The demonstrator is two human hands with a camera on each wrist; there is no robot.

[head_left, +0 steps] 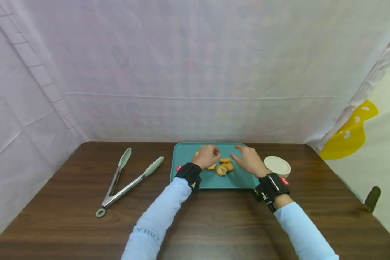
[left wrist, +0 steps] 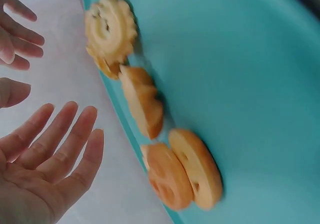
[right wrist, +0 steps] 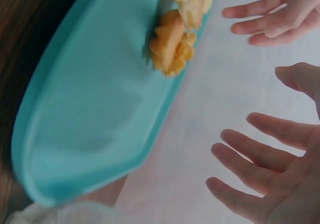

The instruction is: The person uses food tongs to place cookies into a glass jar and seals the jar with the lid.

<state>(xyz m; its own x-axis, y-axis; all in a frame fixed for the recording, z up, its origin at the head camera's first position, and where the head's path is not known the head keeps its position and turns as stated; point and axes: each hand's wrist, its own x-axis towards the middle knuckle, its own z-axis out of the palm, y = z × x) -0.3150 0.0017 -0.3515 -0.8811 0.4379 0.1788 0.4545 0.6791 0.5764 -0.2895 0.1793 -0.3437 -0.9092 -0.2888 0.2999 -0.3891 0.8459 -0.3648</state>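
My left hand [head_left: 207,156] hovers over the teal tray [head_left: 240,183], its fingers loosely bent with nothing between them. Facing it, my right hand [head_left: 248,161] is held above the tray's right half, fingers spread and holding nothing. Several golden cookies [head_left: 221,170] lie on the tray between and below the hands. In the left wrist view, a round cookie with a scalloped edge [left wrist: 111,27] sits near two button-like cookies with holes [left wrist: 196,169]. The right wrist view shows a clump of cookies [right wrist: 172,42] at the tray's edge. Part of the cookies is hidden behind my left hand.
Metal tongs with pale grey tips [head_left: 126,188] lie spread on the dark wooden table [head_left: 68,231], left of the tray. A white round container [head_left: 277,166] stands right of the tray, beside my right wrist. A pale cloth [head_left: 188,72] hangs behind the table.
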